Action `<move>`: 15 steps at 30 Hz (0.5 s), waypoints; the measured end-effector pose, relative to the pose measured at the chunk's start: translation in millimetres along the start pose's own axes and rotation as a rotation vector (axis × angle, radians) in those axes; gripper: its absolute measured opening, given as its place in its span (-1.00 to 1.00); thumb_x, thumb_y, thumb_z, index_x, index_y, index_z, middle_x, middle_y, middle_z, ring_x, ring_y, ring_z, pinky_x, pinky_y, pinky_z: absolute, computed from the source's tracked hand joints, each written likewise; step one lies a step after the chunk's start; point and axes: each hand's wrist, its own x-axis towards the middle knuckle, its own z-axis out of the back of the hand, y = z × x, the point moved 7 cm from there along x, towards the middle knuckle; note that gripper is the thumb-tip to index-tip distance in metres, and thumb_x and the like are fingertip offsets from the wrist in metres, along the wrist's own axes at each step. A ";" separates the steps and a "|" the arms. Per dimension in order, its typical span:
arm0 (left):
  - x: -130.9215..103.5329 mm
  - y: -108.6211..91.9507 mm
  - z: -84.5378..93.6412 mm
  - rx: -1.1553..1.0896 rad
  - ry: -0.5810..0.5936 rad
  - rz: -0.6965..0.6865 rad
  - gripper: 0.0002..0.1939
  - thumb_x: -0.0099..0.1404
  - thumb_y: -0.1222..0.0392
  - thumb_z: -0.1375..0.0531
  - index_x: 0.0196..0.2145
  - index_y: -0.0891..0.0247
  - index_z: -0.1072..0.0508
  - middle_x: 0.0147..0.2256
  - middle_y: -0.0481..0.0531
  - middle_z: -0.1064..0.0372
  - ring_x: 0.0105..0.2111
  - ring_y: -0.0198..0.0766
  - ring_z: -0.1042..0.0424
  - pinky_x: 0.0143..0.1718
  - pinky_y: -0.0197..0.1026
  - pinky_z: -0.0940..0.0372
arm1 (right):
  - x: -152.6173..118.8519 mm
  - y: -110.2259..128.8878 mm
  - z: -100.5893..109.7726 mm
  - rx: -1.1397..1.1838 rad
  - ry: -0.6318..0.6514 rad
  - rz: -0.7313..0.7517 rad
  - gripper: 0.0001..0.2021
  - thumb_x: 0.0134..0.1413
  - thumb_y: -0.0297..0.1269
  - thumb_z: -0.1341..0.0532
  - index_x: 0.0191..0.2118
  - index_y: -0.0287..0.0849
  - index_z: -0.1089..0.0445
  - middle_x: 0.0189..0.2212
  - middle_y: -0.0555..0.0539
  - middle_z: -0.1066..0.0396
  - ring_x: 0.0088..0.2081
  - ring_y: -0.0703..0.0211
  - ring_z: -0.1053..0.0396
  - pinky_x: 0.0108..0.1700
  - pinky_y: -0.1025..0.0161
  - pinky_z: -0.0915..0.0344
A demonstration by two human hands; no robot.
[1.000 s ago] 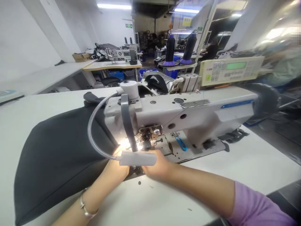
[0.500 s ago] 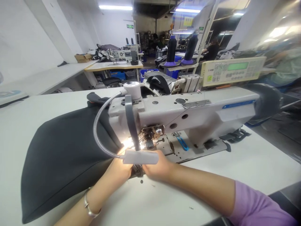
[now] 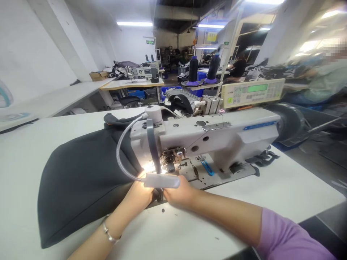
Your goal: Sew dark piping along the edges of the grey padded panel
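The left hand [image 3: 139, 195] and right hand [image 3: 180, 191] sit close together at the needle area of the industrial sewing machine [image 3: 206, 139], both pressed flat on the edge of the dark fabric [image 3: 84, 180], likely to keep the seam steady under the foot; the fingertips are hidden by the lamp head [image 3: 162, 181], so I cannot tell whether they pinch or only press. The fabric spreads away to 9 o'clock of the hands across the white table [image 3: 284, 184], its bulk lying where it will not drag. The gooseneck lamp hangs low, lighting the needle. At 1 o'clock, past the machine arm, two dark thread cones [image 3: 193, 68] stand upright on a stand, beside the control panel [image 3: 252, 92]. No container's contents can be made out
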 end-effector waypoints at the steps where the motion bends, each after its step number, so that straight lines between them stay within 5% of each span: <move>1: -0.4 1.5 -1.3 -0.034 0.012 0.008 -0.69 -0.06 0.55 0.06 -0.52 0.43 -0.46 -0.46 0.22 -0.35 -0.38 -0.10 -0.27 -0.35 -0.11 -0.29 | -0.1 -0.1 -1.2 -0.050 0.001 0.019 -0.95 -0.01 -0.43 -0.07 -0.41 -0.21 -0.26 -0.37 -0.03 -0.40 -0.37 0.23 -0.33 -0.36 0.33 -0.16; 6: -3.9 10.1 -8.4 -0.178 0.060 0.060 -0.60 -0.06 0.56 0.08 -0.38 0.40 -0.47 -0.33 0.18 -0.40 -0.26 -0.09 -0.31 -0.19 -0.05 -0.30 | -3.4 -0.9 -2.9 -0.174 0.003 0.049 -0.90 0.00 -0.38 -0.06 -0.32 -0.18 -0.28 -0.29 -0.07 -0.40 -0.30 0.16 -0.33 -0.32 0.28 -0.13; 11: -11.5 3.1 -13.8 -0.149 0.176 0.095 -0.63 0.00 0.56 0.07 -0.34 0.36 -0.44 -0.32 0.15 -0.40 -0.24 -0.08 -0.32 -0.17 0.00 -0.26 | -12.6 10.2 -1.5 -0.062 -0.142 -0.005 -0.85 0.09 -0.40 0.00 -0.34 -0.21 -0.31 -0.37 -0.07 -0.38 -0.31 0.18 -0.29 -0.29 0.26 -0.12; 15: -14.5 -12.7 13.5 -0.229 0.277 0.068 -0.73 0.08 0.52 0.02 -0.36 0.31 -0.39 -0.32 0.08 -0.36 -0.23 -0.14 -0.29 -0.04 0.02 -0.20 | -21.5 32.2 -8.4 0.072 -0.221 0.036 -0.87 0.06 -0.35 -0.06 -0.31 -0.24 -0.31 -0.33 -0.09 -0.37 -0.27 0.16 -0.27 -0.20 0.24 -0.18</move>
